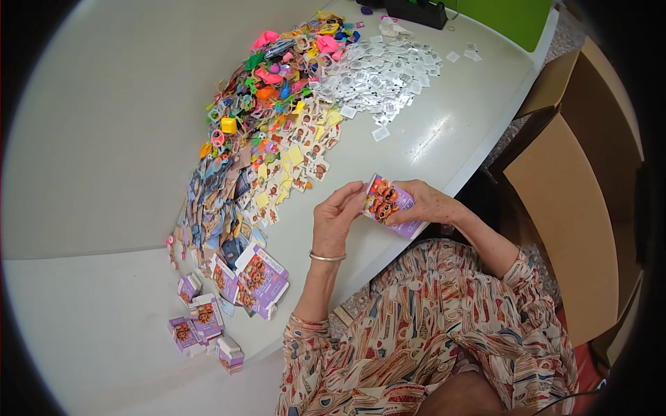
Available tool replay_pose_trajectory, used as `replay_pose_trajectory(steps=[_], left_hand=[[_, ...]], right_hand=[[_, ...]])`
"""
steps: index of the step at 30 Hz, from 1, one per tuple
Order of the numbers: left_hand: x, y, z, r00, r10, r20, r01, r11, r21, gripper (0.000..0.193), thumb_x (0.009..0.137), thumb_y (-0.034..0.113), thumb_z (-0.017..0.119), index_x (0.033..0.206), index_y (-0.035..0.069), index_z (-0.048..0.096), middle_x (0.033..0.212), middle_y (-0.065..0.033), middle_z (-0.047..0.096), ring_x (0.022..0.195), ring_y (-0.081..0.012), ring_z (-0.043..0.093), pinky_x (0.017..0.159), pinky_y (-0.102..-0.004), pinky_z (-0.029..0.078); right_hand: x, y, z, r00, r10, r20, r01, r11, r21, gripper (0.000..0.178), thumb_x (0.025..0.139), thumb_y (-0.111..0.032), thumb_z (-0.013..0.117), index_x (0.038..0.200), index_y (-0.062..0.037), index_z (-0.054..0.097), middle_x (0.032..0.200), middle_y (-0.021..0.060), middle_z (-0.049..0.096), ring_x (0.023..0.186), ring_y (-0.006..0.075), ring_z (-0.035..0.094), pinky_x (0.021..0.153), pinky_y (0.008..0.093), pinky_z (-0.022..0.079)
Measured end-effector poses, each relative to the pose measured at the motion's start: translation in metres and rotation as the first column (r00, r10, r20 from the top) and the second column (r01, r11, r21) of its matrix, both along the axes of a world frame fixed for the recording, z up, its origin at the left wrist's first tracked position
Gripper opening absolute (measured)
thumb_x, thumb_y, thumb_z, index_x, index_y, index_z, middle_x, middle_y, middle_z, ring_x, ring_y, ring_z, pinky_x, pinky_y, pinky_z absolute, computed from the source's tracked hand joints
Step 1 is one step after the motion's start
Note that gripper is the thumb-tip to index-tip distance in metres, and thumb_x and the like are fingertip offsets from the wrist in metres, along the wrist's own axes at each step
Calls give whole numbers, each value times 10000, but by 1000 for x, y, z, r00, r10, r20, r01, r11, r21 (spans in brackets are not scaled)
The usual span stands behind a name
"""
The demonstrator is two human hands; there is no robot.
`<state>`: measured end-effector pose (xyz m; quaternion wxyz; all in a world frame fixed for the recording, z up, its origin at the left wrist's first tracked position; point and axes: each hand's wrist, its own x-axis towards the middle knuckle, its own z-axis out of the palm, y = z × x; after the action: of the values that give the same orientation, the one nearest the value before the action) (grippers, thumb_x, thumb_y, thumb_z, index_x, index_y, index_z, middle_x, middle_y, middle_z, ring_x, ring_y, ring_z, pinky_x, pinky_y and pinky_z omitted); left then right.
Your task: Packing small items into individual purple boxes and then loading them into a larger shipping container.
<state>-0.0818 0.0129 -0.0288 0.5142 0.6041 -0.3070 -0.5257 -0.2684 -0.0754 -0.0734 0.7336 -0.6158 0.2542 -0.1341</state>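
Over the front edge of the table I hold a small purple carton [401, 225] with a colourful cartoon picture on its face. My right hand [431, 202] grips its right side, with the thumb across the front. My left hand [338, 216], a bangle on its wrist, has its fingers closed at the carton's left end; the exact fingertip contact is partly hidden. More purple cartons of the same print, some flat [262, 274] and several folded up [206, 313], lie to the left of my left forearm.
On the pale table [444, 139] a long heap holds small bright plastic toys [267, 90], white square packets [381, 76], printed cards [291, 159] and bluish paper pieces [215, 201]. A black tape dispenser [416, 10] stands at the back. An open cardboard box [565, 215] is at my right.
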Motion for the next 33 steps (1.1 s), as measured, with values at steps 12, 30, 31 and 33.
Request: replay_pose_trajectory(steps=[12, 30, 31, 33], left_hand=[[4, 4, -2, 996, -7, 88, 8, 1000, -17, 253, 883, 90, 662, 1115, -11, 662, 910, -37, 679, 772, -68, 600, 677, -197, 491], [-5, 16, -9, 850, -55, 524, 111, 991, -77, 253, 879, -10, 588, 1123, -5, 653, 944, -88, 699, 810, -113, 649, 736, -213, 501], [-9, 17, -6, 850, -56, 523, 112, 991, -75, 253, 879, -10, 588, 1123, -5, 653, 944, -88, 699, 810, -113, 649, 736, -213, 501], [-20, 18, -1, 748, -10, 664, 255, 928, -273, 301, 877, -49, 538, 1163, -10, 624, 1102, -162, 668, 989, -187, 653, 843, -264, 495]], right_hand=[[1, 2, -6, 999, 26, 42, -25, 999, -28, 396, 732, -232, 791, 1002, -6, 610, 870, 65, 660, 805, 129, 598, 760, 280, 485], [-2, 2, -6, 997, 66, 50, -63, 996, -59, 378, 743, -233, 794, 982, -9, 607, 869, 52, 645, 805, 112, 576, 758, 266, 470], [-2, 2, -7, 997, 60, 58, -57, 997, -52, 374, 746, -233, 792, 982, -10, 605, 869, 51, 645, 805, 111, 575, 758, 267, 471], [-2, 2, -10, 996, 53, 66, -50, 998, -43, 371, 750, -232, 791, 982, -12, 603, 870, 50, 645, 806, 111, 575, 758, 268, 472]])
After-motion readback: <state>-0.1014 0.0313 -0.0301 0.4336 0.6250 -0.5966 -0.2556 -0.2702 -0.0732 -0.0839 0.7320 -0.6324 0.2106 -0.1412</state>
